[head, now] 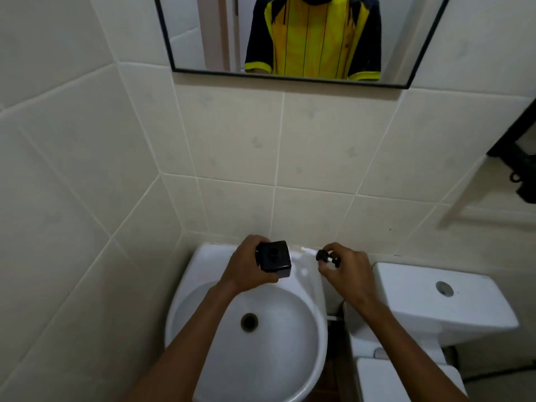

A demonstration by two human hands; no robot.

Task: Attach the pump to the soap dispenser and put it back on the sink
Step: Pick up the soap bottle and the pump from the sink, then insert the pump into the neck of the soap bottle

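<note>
A black square soap dispenser (275,259) is held over the back rim of the white sink (203,274), with my left hand (249,264) wrapped around its left side. Its round top opening faces up with no pump in it. To its right my right hand (345,268) grips the black pump (326,256), whose white tube (308,250) points left toward the dispenser. A small gap separates the tube tip from the dispenser.
A white toilet tank (435,300) stands right beside the sink. Beige tiled walls close in at the left and back. A black-framed mirror (290,74) hangs above. A dark fixture (519,158) sticks out at the right wall.
</note>
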